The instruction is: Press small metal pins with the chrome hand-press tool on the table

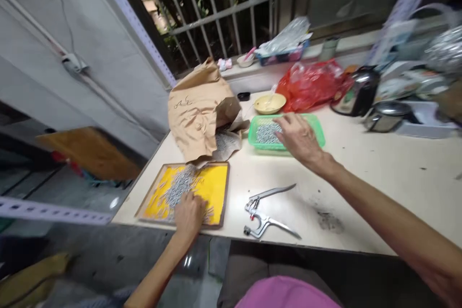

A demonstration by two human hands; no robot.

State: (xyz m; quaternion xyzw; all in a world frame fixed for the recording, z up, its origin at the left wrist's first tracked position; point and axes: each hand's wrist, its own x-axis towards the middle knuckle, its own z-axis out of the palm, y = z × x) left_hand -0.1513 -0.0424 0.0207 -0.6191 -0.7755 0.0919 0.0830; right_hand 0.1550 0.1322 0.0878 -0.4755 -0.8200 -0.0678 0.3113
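My left hand [189,211] rests at the lower edge of a pile of small grey metal pieces [179,186] on a yellow-bottomed tray [218,183]; its fingertips are blurred and partly hidden. Over the right part of a green plastic basket [318,130] hangs my right hand [298,135], palm down, fingers curved and somewhat apart, with nothing visible in them. Small silvery pieces [267,133] fill the left part of the basket. Silver hand pliers [265,221] with spread handles lie on the table between the tray and my right forearm.
Behind the tray stands a crumpled brown paper bag [197,110], its mouth showing more metal pieces. A yellow bowl [270,103], a red plastic bag [310,84] and a dark kettle [361,91] line the back. The table's front edge [310,246] runs before my lap.
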